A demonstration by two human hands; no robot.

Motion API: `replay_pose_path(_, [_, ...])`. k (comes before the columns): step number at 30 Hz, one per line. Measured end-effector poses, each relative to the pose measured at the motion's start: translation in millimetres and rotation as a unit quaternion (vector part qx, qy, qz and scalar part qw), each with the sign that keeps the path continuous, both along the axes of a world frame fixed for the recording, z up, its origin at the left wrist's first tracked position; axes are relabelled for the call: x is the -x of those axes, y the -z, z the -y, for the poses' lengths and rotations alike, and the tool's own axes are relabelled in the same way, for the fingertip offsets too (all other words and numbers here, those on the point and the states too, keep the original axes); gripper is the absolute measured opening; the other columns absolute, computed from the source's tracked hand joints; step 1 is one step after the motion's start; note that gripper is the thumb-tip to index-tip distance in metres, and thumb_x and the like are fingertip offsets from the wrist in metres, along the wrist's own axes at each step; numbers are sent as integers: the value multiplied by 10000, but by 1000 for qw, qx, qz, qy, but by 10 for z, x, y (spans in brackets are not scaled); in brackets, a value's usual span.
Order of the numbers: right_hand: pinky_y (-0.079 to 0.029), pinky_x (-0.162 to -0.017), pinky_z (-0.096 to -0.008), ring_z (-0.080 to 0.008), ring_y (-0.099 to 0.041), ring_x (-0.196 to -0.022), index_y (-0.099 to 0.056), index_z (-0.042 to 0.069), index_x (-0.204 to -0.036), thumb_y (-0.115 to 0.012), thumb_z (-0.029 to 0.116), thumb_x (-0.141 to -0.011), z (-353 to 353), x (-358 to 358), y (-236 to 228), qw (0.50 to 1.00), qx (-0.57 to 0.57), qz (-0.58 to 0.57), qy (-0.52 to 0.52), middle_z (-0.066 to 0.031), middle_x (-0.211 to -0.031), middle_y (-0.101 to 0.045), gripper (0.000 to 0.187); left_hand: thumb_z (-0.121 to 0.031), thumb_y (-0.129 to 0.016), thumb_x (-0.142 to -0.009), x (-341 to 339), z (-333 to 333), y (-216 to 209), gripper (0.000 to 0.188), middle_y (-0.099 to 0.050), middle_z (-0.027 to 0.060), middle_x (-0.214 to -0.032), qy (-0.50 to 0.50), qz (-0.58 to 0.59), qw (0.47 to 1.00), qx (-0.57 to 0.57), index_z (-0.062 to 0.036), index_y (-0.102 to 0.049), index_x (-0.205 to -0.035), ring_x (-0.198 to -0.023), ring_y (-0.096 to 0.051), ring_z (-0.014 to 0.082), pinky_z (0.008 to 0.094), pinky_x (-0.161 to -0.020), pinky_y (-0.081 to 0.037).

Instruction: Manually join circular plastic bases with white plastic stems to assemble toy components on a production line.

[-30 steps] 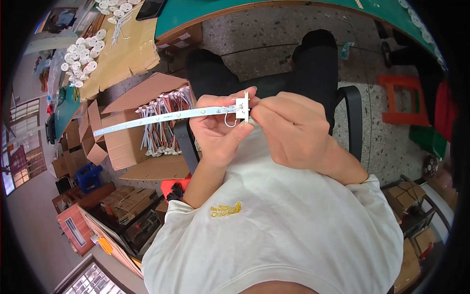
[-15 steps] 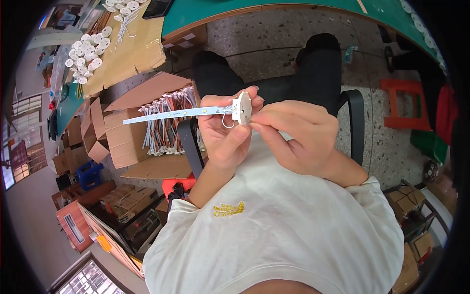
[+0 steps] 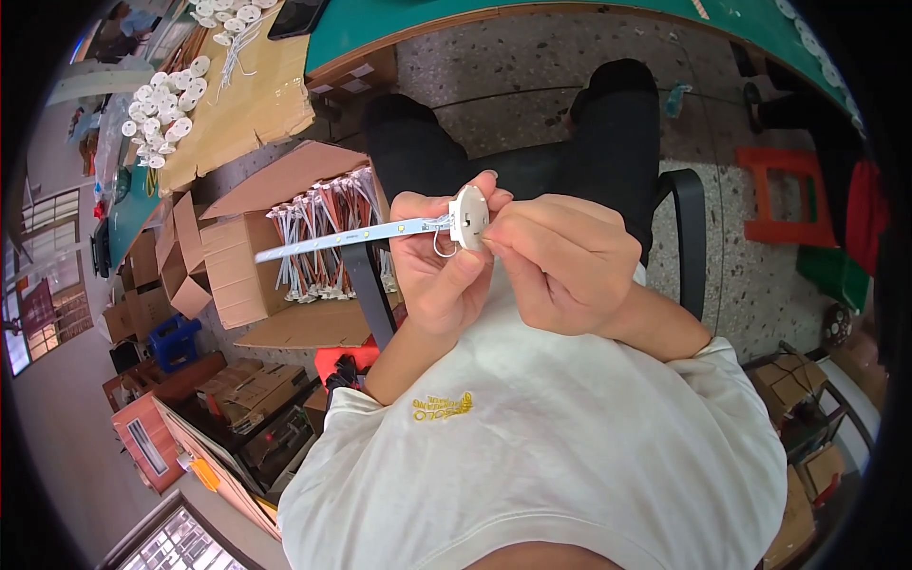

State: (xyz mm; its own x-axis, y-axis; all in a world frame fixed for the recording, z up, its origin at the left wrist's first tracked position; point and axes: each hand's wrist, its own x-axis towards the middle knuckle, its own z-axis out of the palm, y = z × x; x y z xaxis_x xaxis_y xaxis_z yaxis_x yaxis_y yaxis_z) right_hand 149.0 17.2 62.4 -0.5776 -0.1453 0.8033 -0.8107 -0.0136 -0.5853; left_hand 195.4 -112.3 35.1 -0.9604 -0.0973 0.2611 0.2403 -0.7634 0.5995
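Note:
Above my lap, my left hand (image 3: 439, 271) is closed around a round white plastic cap (image 3: 469, 218), thumb below it and fingers behind. A narrow LED strip (image 3: 356, 237) reaches out from the cap toward the left, small yellow LEDs along its face. A thin white wire (image 3: 437, 246) loops between strip and cap. My right hand (image 3: 570, 261) pinches at the cap's right edge, thumb and forefinger together. Whatever lies between those fingertips is too small or hidden to make out.
An open cardboard box (image 3: 242, 271) on the left holds many LED strips (image 3: 323, 233) with wires. White round caps (image 3: 163, 109) are heaped on cardboard over a green table (image 3: 427, 8). A black chair armrest (image 3: 692, 242) flanks me; a red stool (image 3: 784, 195) stands at the right.
The strip's free end has swung slightly down and toward me, and the cap has turned a little. Both hands keep their hold, the right shifted slightly left.

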Motion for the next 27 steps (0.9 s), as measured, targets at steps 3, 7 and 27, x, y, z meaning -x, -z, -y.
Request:
replay_pose_path(3, [-493,-494,-263,-228,-624,-552,-644,-54,-814,-663,-103,-643,16,-6,40,999,-23,-17,22,-118,-716,-635,179,0,-684,-827,-3,-18,10,417,-536,258,-1299,-9,0,1000,10,-90,-473,-1176,-1185,-561,342,459,-1027,-441])
replay_pose_path(7, [-505,-522,-274,-239,-638,-578,-652,-48,-821,-661,-93,-669,14,76,28,999,-7,31,4,-129,-710,-646,159,1,-674,-836,33,16,-15,404,-534,260,-1301,-18,19,1000,9,-86,-469,-1173,-1192,-556,349,463,-1029,-438])
replay_pose_path(27, [-513,-608,-306,-262,-663,-655,-678,-13,-782,-717,-25,-665,186,1078,-839,984,-163,39,-60,-129,-742,-680,124,-25,-746,-756,1247,2429,-1418,315,-681,97,-900,-288,188,771,535,-5,-604,-1036,-797,-671,175,296,-731,-543])
